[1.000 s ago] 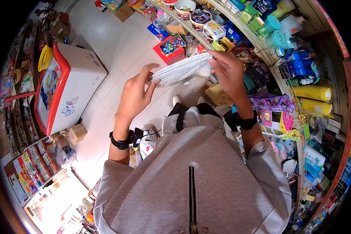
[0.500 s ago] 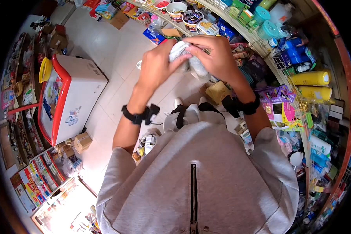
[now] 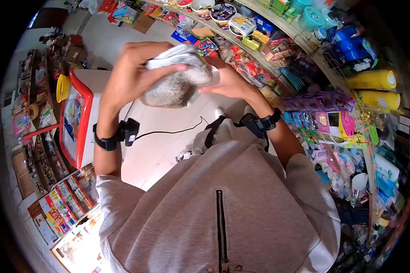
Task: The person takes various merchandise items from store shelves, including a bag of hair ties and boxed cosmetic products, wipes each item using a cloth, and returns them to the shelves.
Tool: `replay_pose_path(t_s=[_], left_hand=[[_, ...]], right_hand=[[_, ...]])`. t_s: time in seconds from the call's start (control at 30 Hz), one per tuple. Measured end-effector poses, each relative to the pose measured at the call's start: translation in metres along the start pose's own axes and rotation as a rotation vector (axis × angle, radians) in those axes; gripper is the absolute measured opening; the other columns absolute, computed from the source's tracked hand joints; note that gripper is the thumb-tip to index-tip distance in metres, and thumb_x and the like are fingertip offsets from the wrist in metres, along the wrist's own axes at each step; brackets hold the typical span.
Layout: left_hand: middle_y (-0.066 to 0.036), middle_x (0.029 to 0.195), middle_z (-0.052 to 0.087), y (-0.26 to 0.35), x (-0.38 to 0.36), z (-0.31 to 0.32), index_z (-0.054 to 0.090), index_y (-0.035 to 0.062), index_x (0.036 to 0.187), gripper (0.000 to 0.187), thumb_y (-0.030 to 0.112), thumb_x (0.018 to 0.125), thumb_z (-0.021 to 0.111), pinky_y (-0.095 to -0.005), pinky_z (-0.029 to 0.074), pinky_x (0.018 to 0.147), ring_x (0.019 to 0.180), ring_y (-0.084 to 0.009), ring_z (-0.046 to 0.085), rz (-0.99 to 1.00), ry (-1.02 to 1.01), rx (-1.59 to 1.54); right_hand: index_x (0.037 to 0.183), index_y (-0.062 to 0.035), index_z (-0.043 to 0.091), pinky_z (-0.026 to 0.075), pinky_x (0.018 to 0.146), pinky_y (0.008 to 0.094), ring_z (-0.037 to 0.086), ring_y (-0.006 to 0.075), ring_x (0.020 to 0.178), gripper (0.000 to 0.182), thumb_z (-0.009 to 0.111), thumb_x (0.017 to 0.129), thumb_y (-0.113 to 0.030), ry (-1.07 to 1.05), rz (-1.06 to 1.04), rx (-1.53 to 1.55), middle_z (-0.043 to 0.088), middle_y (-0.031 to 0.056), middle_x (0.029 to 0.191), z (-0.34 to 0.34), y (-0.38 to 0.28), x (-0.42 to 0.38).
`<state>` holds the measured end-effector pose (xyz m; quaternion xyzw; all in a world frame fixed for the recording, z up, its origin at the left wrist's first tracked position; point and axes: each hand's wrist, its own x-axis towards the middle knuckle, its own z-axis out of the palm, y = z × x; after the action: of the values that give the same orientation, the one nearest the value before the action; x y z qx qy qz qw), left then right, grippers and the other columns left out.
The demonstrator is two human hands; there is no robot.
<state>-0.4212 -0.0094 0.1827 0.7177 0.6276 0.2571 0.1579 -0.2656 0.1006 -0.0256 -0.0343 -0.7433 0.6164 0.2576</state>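
Note:
A folded, fuzzy grey-and-white cloth (image 3: 171, 84) is held up in front of me, above the floor. My left hand (image 3: 134, 70) grips its left side, thumb pressed across the front and the other fingers behind. At the right end of the cloth, my right hand (image 3: 232, 81) curves around the edge, its thumb below and its fingertips partly hidden behind the cloth. Each wrist wears a black strap with a small device, the left one (image 3: 118, 135) trailing a thin black cable.
To the left stands a white chest freezer with a red rim (image 3: 87, 102). Crowded shelves curve along the right, holding yellow bottles (image 3: 373, 79), tubs (image 3: 223, 13) and packets. More stocked shelves (image 3: 43, 150) line the far left. A cardboard piece (image 3: 142, 22) lies at the back.
Both hands have moved left with the cloth, which shows larger and more spread out. The right hand now sits farther from the left, at the cloth's end. My view has shifted slightly.

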Motion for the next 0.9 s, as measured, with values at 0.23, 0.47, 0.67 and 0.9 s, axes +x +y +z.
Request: replay_pose_path(t_s=[0.23, 0.47, 0.67, 0.9], left_hand=[[-0.005, 0.085, 0.072, -0.024, -0.059, -0.052, 0.072, -0.0020, 0.101, 0.026, 0.014, 0.081, 0.079, -0.0247, 0.050, 0.070, 0.075, -0.0100, 0.064, -0.218, 0.307, 0.054], [-0.001, 0.088, 0.067, -0.044, -0.104, -0.057, 0.069, -0.0033, 0.099, 0.023, 0.017, 0.089, 0.073, -0.0231, 0.045, 0.074, 0.078, -0.0081, 0.057, -0.313, 0.713, -0.097], [-0.003, 0.090, 0.067, -0.014, -0.102, -0.048, 0.067, 0.0008, 0.097, 0.018, 0.018, 0.093, 0.068, -0.0248, 0.048, 0.071, 0.078, -0.0093, 0.060, -0.444, 0.670, -0.224], [-0.009, 0.099, 0.070, 0.012, -0.085, -0.042, 0.063, -0.0003, 0.110, 0.026, 0.020, 0.095, 0.064, -0.0278, 0.054, 0.074, 0.084, -0.0150, 0.068, -0.569, 0.721, -0.520]], right_hand=[[0.115, 0.0023, 0.063, 0.047, 0.086, 0.0301, 0.061, 0.0111, 0.094, 0.045, 0.080, 0.079, -0.019, -0.033, 0.284, 0.164, 0.068, 0.0069, 0.099, -0.001, 0.022, -0.016], [0.110, 0.0031, 0.064, 0.049, 0.082, 0.0244, 0.060, 0.0074, 0.092, 0.029, 0.074, 0.084, -0.007, 0.073, 0.322, 0.533, 0.067, 0.0042, 0.102, 0.000, 0.032, -0.019], [0.110, -0.0040, 0.062, 0.048, 0.082, 0.0250, 0.061, 0.0091, 0.093, 0.028, 0.073, 0.088, -0.016, 0.214, 0.432, 0.802, 0.066, 0.0019, 0.101, 0.028, 0.060, -0.006], [0.119, -0.0170, 0.058, 0.047, 0.087, 0.0331, 0.060, 0.0146, 0.100, 0.031, 0.069, 0.091, -0.027, 0.200, 0.612, 1.465, 0.064, 0.0006, 0.113, 0.061, 0.095, -0.008]])
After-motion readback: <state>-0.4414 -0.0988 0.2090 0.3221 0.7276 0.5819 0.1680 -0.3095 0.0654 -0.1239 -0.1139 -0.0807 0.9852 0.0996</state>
